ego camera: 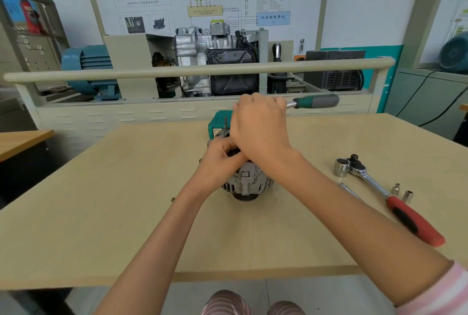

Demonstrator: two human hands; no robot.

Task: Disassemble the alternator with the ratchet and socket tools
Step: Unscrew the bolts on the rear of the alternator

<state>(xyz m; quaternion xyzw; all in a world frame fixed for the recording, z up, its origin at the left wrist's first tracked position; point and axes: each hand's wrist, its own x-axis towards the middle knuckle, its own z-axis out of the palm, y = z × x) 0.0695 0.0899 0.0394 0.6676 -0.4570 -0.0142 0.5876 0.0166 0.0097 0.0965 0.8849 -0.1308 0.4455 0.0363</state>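
Green-handled ratchet (314, 102) is grasped near its head by right hand (258, 124) directly above alternator (247, 183), handle pointing right, while alternator's top is gripped by left hand (217, 155).

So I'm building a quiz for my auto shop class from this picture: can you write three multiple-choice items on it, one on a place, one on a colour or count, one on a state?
1. Where does the red-handled ratchet lie?
A. right of the alternator
B. left of it
C. on it

2. What colour is the handle of the ratchet in the right hand?
A. red
B. green and grey
C. yellow

3. What is the left hand doing?
A. lying flat on the table
B. gripping the alternator
C. holding a socket

Answers: A, it lies on the table's right side; B, the handle shows past the fist; B, its fingers curl on the housing.
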